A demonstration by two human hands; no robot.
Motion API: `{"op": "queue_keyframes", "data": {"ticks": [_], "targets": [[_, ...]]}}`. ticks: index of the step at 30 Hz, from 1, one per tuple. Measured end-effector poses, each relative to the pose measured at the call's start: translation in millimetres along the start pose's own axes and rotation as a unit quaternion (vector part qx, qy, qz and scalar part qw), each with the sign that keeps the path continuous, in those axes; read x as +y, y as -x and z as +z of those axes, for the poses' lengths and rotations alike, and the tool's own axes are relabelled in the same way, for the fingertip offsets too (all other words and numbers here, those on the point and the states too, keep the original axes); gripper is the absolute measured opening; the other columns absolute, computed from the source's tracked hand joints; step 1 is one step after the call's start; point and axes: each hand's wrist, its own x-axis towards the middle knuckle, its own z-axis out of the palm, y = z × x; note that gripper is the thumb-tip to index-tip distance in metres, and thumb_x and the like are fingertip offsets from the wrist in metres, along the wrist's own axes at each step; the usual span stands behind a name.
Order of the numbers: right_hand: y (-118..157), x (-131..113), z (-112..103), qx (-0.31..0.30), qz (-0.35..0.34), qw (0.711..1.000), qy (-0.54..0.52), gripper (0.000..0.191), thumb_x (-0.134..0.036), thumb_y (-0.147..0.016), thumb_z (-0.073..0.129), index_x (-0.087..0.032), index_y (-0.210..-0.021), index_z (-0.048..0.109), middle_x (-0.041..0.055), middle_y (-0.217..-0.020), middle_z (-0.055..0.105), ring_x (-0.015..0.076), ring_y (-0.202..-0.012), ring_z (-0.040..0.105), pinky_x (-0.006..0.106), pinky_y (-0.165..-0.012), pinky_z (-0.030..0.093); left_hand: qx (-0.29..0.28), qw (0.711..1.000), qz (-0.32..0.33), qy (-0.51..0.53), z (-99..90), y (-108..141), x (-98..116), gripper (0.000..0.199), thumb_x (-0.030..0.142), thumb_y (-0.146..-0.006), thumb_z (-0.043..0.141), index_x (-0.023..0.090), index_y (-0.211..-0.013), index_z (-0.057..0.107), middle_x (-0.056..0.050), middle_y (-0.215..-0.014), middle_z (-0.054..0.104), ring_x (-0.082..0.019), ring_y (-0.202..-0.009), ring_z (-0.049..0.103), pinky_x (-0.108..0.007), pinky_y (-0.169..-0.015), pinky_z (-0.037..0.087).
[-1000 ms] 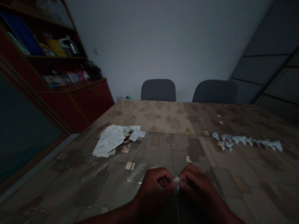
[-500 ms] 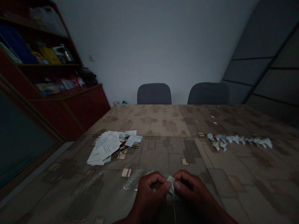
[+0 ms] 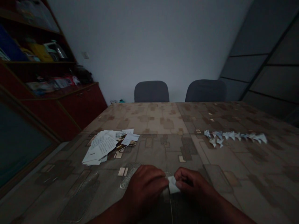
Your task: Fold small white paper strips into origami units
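A small folded piece of paper (image 3: 173,185) is between my two hands at the near part of the table. My right hand (image 3: 192,183) pinches its right side between thumb and forefinger. My left hand (image 3: 146,185) is closed at the paper's left edge, its back turned up, with the fingertips partly hidden. To the left lies a loose pile of printed paper sheets (image 3: 101,147). Several small folded paper pieces (image 3: 230,135) with pointed ends are lined up on the right side of the table.
A patterned cloth covers the table (image 3: 161,119). Two grey chairs, a left chair (image 3: 151,91) and a right chair (image 3: 205,91), stand at its far edge before the wall. At left is a reddish cabinet (image 3: 80,104) with filled shelves.
My left hand has turned so its back faces up more. The paper shows wider and flatter between my hands. The whole view has shifted slightly.
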Motion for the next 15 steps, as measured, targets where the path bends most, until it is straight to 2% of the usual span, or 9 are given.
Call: {"op": "queue_keyframes", "data": {"ticks": [1,3,7,12,15], "targets": [[0.6,0.1,0.3,-0.005,-0.004,1.000,0.010,0.018,-0.036,-0.078,0.054,-0.020,-0.071,0.051,-0.0039,-0.063,0.045,0.0130,-0.059,0.041,0.024,-0.055,0.030,0.000,1.000,0.012,-0.007,0.2,0.0,-0.6,0.008,0.017,-0.089,0.058,0.021,-0.094,0.063,-0.002,-0.083,0.070,-0.015,-0.073,0.060,-0.027,-0.071,0.043],[1.7,0.1,1.8,-0.010,-0.017,0.999,0.033,0.016,-0.033,-0.079,0.053,-0.019,-0.071,0.053,-0.0032,-0.063,0.047,0.0133,-0.060,0.043,0.025,-0.056,0.032,-0.023,1.000,-0.015,0.004,1.1,0.7,0.2,0.004,0.022,-0.091,0.058,0.020,-0.093,0.061,0.000,-0.076,0.067,-0.013,-0.068,0.058,-0.026,-0.071,0.044],[2.7,0.7,4.5,-0.001,-0.041,0.997,0.064,0.008,-0.024,-0.077,0.054,-0.019,-0.071,0.057,-0.0018,-0.065,0.054,0.0138,-0.062,0.049,0.025,-0.059,0.036,-0.060,0.998,-0.015,0.017,0.7,3.7,3.6,0.005,0.020,-0.090,0.058,0.019,-0.095,0.060,0.000,-0.078,0.065,-0.013,-0.071,0.058,-0.028,-0.077,0.045],[2.3,4.0,5.6,0.008,-0.048,0.995,0.089,0.010,-0.018,-0.078,0.054,-0.021,-0.073,0.062,-0.0015,-0.065,0.061,0.0145,-0.063,0.054,0.025,-0.059,0.040,-0.059,0.998,0.011,0.011,-1.0,5.4,3.9,0.007,0.015,-0.091,0.053,0.018,-0.088,0.059,-0.001,-0.074,0.064,-0.013,-0.069,0.056,-0.028,-0.078,0.045],[1.3,5.1,5.6,0.029,-0.062,0.988,0.138,0.010,-0.016,-0.078,0.054,-0.020,-0.075,0.063,-0.0016,-0.064,0.061,0.0146,-0.063,0.054,0.025,-0.059,0.040,-0.057,0.998,0.006,-0.004,-0.3,4.9,4.1,0.010,0.015,-0.091,0.053,0.017,-0.084,0.060,-0.001,-0.073,0.064,-0.013,-0.069,0.056,-0.028,-0.077,0.044]]}}
